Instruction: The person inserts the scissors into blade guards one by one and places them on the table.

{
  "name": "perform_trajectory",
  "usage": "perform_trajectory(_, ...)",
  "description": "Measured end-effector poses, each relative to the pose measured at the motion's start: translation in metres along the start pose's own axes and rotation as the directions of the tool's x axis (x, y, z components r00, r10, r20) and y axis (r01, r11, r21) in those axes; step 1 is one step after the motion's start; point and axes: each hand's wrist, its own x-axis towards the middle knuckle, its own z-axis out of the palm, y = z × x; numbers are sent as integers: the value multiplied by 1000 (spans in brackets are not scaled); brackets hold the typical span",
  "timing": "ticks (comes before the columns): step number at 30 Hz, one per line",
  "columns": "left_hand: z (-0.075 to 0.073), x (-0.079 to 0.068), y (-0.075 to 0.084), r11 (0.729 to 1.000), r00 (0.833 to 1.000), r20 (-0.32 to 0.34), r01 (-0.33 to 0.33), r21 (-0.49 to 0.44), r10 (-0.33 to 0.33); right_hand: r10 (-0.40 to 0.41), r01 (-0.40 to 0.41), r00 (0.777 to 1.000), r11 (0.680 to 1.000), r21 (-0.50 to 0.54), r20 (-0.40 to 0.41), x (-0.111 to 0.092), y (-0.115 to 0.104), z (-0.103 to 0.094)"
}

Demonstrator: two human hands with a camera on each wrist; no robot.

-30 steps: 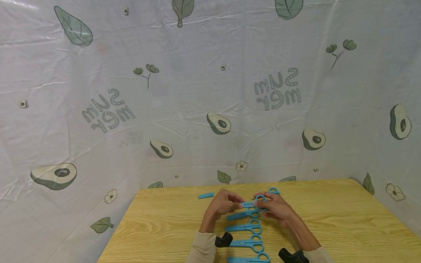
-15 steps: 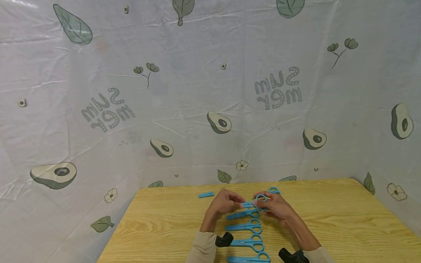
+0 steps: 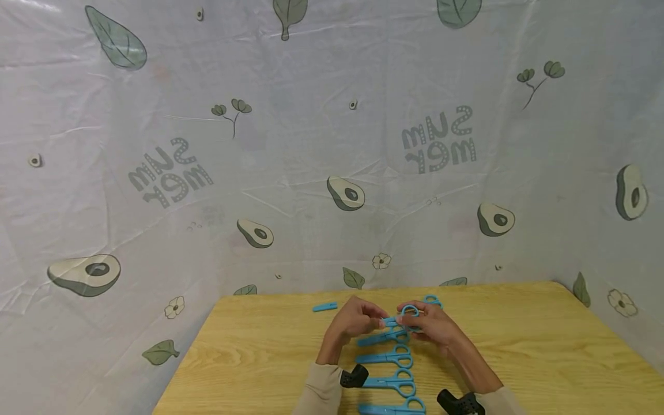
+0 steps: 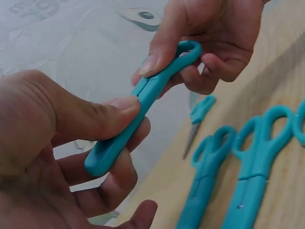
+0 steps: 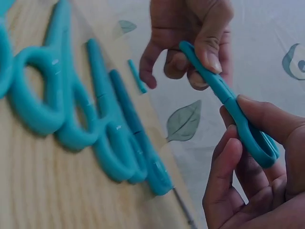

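Observation:
Above the table's far part, a pair of light-blue scissors [image 4: 159, 81] is held between both hands, with a matching cover [image 4: 114, 145] over the blades. My left hand [image 3: 351, 320] pinches the cover between thumb and fingers. At the other end, my right hand [image 3: 434, 326] grips the scissors by the finger loops, thumb near where handle and cover meet. The handle and cover look pushed together, with a thin seam between them in the right wrist view. The blades are hidden.
Several covered blue scissors [image 3: 384, 358] lie in a column below the hands on the wooden table [image 3: 249, 351]. Behind the right hand lie uncovered scissors [image 4: 202, 109], metal blade bare. A loose blue cover [image 3: 325, 307] rests at the far left. A printed sheet [image 3: 290, 144] hangs behind.
My right hand has shifted very slightly left toward my left hand, along with the scissors' handle. Both grips look the same, and the things on the table have stayed put.

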Motion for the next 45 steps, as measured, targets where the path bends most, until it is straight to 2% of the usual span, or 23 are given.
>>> perform_trajectory(3, -3, 0, -1, 999, 999, 25, 34, -30, -34, 6, -6, 1000, 1000, -7, 8, 1, 1, 1)
perform_trajectory(8, -6, 2, -6, 995, 994, 50, 94, -26, -92, 31, -31, 999, 999, -27, 8, 3, 2, 0)
perform_trajectory(17, -12, 6, -6, 998, 998, 36, 44, 52, -46, 21, -22, 1000, 998, -61, -7, 3, 0, -8)
perform_trajectory(28, -18, 6, -13, 998, 998, 15, 69, 12, -69, 5, -7, 999, 999, -47, -38, 1, -5, -14)
perform_trajectory(34, -23, 6, -18, 997, 997, -6, 77, 13, -77, 1, -2, 1000, 999, -34, -25, 3, -5, -13)
perform_trajectory(45, -39, 0, -26, 993, 995, -20, 101, 63, -99, -21, 21, 1000, 999, -33, 5, 2, 0, -14)
